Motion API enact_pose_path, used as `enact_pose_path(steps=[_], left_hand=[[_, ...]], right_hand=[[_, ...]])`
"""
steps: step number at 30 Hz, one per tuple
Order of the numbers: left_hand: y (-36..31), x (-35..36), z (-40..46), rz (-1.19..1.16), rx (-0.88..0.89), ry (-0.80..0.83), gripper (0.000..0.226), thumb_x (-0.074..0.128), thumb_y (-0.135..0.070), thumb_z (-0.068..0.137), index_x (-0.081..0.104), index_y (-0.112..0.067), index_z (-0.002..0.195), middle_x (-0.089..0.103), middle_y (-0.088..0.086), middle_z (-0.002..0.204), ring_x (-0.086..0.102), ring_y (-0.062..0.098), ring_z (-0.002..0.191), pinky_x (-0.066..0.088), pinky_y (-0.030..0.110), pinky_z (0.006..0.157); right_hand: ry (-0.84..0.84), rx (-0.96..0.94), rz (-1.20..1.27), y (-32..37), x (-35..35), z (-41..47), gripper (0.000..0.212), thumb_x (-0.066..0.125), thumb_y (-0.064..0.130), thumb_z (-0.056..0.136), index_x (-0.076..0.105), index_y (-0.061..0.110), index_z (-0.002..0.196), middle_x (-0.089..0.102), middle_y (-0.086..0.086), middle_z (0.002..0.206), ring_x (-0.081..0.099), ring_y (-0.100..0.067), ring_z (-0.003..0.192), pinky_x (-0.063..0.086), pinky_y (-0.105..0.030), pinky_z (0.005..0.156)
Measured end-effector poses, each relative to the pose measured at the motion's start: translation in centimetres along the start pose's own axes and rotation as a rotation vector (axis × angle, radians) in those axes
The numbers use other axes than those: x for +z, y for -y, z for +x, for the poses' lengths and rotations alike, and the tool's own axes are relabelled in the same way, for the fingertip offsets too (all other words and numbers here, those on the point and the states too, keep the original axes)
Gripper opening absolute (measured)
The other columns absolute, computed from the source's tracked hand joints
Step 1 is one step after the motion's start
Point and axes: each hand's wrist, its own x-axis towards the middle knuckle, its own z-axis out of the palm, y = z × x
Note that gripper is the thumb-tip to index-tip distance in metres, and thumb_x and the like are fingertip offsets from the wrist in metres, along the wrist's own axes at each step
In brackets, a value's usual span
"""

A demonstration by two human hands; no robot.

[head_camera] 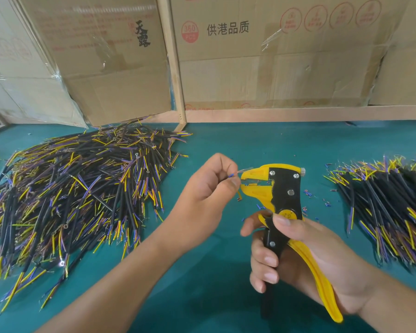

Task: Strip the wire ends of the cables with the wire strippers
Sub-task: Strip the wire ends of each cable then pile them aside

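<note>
1. The wire strippers (283,200) are showing yellow jaws and handles on a black body.
2. The cables (70,193) are showing black sheaths with yellow, blue and purple ends.
3. The table (214,272) is showing plain teal.
4. The cardboard boxes (262,56) are showing tan with red stamps and black characters.

Flattened cardboard boxes (274,56) and a wooden post (175,68) back a teal-topped table (214,272).

A large heap of cables (77,188) is spread over the left of the worktop (226,145), and a smaller heap (392,212) lies at the right edge. Between them the wire strippers (283,212) are held above the worktop, with scraps of insulation (322,200) scattered just to their right. Cardboard boxes (262,56) are stacked behind.
</note>
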Motion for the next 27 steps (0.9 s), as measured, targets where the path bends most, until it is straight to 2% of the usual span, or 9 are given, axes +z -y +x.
enact_pose_path(steps=[1,3,12,18,27], left_hand=[[0.0,0.0,0.0,0.013,-0.002,0.01,0.011,0.042,-0.008,0.095,0.044,-0.013,0.085,0.045,-0.021,0.063,0.038,-0.002,0.056,0.032,0.009,0.057],[0.0,0.0,0.0,0.034,-0.011,0.021,0.011,0.041,-0.009,0.095,0.045,-0.014,0.086,0.045,-0.022,0.064,0.039,-0.001,0.058,0.033,0.01,0.058],[0.1,-0.1,-0.1,0.05,-0.051,0.013,0.008,0.042,-0.015,0.093,0.045,-0.014,0.085,0.042,-0.014,0.072,0.034,0.004,0.062,0.031,0.014,0.06],[0.1,-0.1,-0.2,0.033,-0.052,0.049,0.012,0.043,-0.032,0.085,0.046,-0.021,0.082,0.038,-0.018,0.068,0.032,0.004,0.061,0.03,0.014,0.059],[0.4,-0.1,-0.1,0.09,-0.063,0.03,0.017,0.041,-0.035,0.083,0.043,-0.018,0.083,0.037,-0.015,0.067,0.03,0.006,0.06,0.028,0.018,0.057]], right_hand=[[0.024,-0.031,-0.026,0.9,-1.4,-1.4,0.046,0.077,0.037,0.087,0.065,-0.001,0.11,0.045,-0.012,0.068,0.048,-0.026,0.057,0.048,-0.045,0.066],[-0.045,0.01,0.012,1.8,-1.8,-1.7,0.046,0.076,0.037,0.088,0.065,-0.002,0.11,0.044,-0.012,0.067,0.047,-0.025,0.056,0.047,-0.044,0.064],[-0.092,0.017,-0.008,1.4,-2.0,-1.6,0.048,0.078,0.043,0.085,0.067,0.0,0.105,0.039,-0.009,0.061,0.042,-0.022,0.048,0.045,-0.038,0.056],[-0.104,0.03,-0.021,1.6,-1.8,-1.7,0.049,0.078,0.046,0.083,0.067,0.002,0.101,0.037,-0.006,0.058,0.038,-0.019,0.044,0.043,-0.034,0.053],[-0.249,0.055,-0.044,2.0,-1.2,-1.8,0.04,0.074,0.047,0.078,0.068,0.008,0.088,0.03,0.001,0.049,0.027,-0.012,0.035,0.034,-0.022,0.043]])
